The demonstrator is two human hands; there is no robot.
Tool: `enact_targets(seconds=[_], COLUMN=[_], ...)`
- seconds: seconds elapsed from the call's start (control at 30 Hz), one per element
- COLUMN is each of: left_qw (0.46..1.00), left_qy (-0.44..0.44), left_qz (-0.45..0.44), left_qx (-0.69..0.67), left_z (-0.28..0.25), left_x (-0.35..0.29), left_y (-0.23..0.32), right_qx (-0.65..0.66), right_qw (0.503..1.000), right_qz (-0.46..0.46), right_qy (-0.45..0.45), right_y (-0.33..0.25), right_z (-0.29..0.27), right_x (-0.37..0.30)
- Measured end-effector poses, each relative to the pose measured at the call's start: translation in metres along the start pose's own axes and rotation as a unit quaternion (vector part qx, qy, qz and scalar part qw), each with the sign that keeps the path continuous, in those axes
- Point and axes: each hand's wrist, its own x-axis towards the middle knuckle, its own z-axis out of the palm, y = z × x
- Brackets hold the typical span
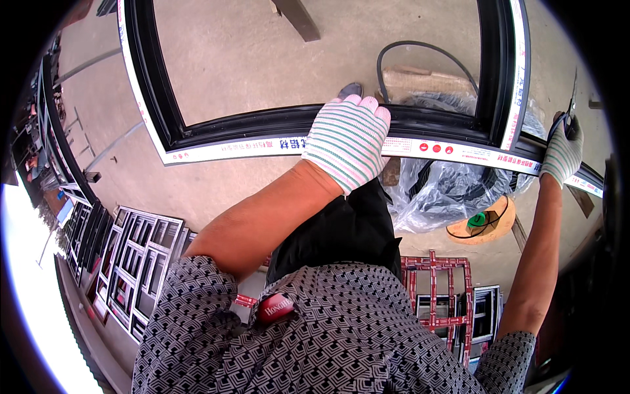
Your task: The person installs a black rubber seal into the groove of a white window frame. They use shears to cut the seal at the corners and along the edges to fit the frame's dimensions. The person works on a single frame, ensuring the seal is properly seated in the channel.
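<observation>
A black window frame (256, 123) with white printed protective film along its outer edges spans the space before me. My left hand (348, 141), in a white glove with green stripes and pink fingertips, is closed over the frame's near rail, its fingers curled across the black profile. At the far right, my right hand (563, 154), in a matching glove, is closed around the dark handles of what looks like scissors (572, 95). Their blades point away from me. That hand is beside the film-covered rail, near the frame's right corner; whether it touches the rail is unclear.
Below the rail lies clear plastic wrap (446, 197) around black coiled strip. Beside it is a round tan spool (482, 223) with a green centre. Red-wrapped frames (436, 289) stand at the lower right, and several more frames (141, 256) lean at the left. A black cable (420, 44) loops beyond.
</observation>
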Motion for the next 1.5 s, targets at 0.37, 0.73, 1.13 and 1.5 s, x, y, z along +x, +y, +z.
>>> enact_targets(seconds=[0.37,0.73,1.13,1.5], left_qw=[0.999,0.999,0.998,0.999], left_qy=[0.019,0.006,0.057,0.042], left_qz=[-0.027,-0.012,0.001,0.003], left_qx=[0.017,0.032,0.029,0.025], left_z=[-0.018,-0.016,-0.022,-0.025], left_x=[-0.047,-0.047,-0.064,-0.060], left_y=[-0.050,-0.056,-0.076,-0.074], right_qx=[0.016,0.000,-0.002,0.044], right_qw=[1.000,1.000,0.999,0.998], right_qz=[0.001,0.007,0.011,0.028], right_qy=[0.019,0.023,0.032,0.019], right_y=[-0.009,-0.010,-0.012,-0.016], right_z=[-0.001,-0.003,-0.003,-0.002], right_x=[-0.009,-0.011,-0.015,-0.017])
